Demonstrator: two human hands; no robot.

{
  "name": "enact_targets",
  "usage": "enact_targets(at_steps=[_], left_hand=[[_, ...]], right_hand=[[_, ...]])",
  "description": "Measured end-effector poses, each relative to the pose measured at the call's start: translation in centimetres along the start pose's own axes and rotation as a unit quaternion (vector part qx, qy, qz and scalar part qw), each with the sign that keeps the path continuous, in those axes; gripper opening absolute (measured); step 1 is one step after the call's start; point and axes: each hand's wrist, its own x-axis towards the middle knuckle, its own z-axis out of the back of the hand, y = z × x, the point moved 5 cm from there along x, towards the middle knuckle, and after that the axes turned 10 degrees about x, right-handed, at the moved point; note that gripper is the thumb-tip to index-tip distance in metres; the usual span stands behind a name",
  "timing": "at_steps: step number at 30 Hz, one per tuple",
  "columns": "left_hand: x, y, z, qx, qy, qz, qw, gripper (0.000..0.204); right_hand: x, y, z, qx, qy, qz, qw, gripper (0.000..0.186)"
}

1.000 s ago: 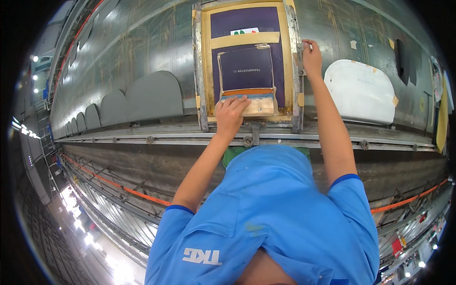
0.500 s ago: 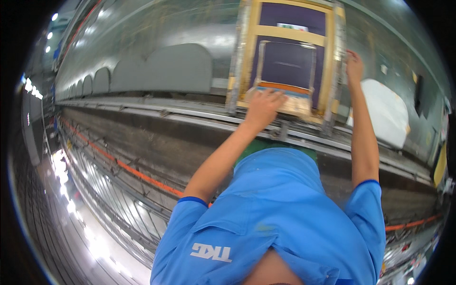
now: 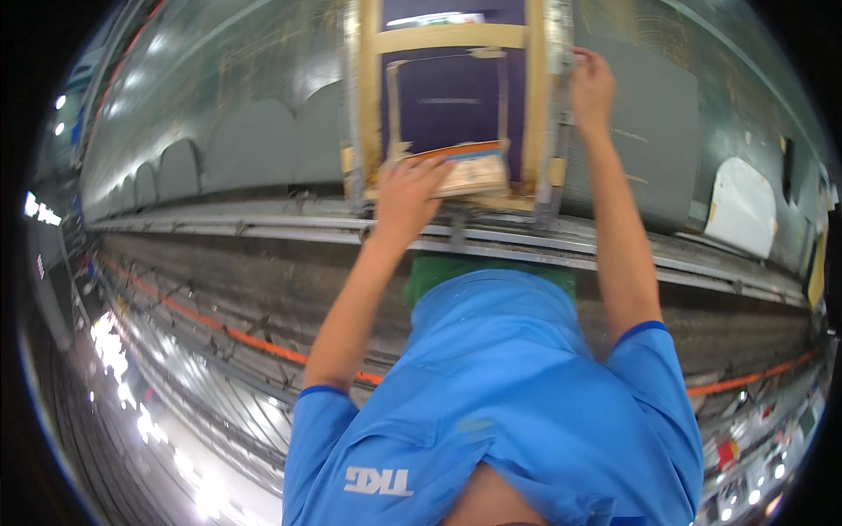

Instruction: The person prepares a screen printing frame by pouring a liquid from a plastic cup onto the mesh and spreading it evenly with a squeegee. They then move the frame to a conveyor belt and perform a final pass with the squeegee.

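Note:
A screen-printing frame with a yellowish border and dark purple mesh stands across the long table, between metal side rails. My left hand is closed over the left part of a squeegee, a wide pale wooden bar with an orange and blue edge, at the near end of the mesh. My right hand grips the right metal rail near its far part, fingertips bent round it. A bit of red shows at those fingertips; I cannot make out what it is.
Grey rounded pieces lie in a row on the table left of the frame. To its right lie a grey sheet with small marks and a white rounded piece. A metal guide rail runs along the near table edge.
The frame has shifted left along the table with both hands on it, uncovering the marked grey sheet on its right and partly covering a grey piece on its left.

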Motion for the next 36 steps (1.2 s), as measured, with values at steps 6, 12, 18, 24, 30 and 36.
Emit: enact_targets(at_steps=[6, 12, 18, 24, 30, 36], left_hand=[[-2.0, 7.4, 0.5, 0.008, 0.031, -0.005, 0.999, 0.061], [-2.3, 8.8, -0.2, 0.036, 0.011, -0.001, 0.999, 0.059], [-3.2, 9.7, 0.0, 0.013, -0.011, -0.010, 1.000, 0.060], [-6.4, 10.0, -0.4, 0.068, -0.035, -0.050, 0.996, 0.051], [0.8, 11.5, -1.0, 0.110, -0.102, -0.061, 0.987, 0.042], [13.9, 16.4, 1.9, 0.015, 0.046, 0.026, 0.998, 0.046]], right_hand=[[-4.2, 1.3, -6.8, 0.017, -0.059, 0.046, 0.997, 0.021], [-4.9, 0.5, -9.4, 0.041, -0.040, -0.011, 0.998, 0.019], [-4.2, -1.5, -9.9, -0.001, -0.048, 0.000, 0.999, 0.019], [-4.4, -1.0, -10.0, -0.045, -0.017, -0.067, 0.997, 0.026], [-4.6, -0.2, -9.9, -0.062, -0.015, -0.083, 0.995, 0.027], [-4.5, -0.4, -9.9, -0.065, -0.019, -0.062, 0.996, 0.027]])
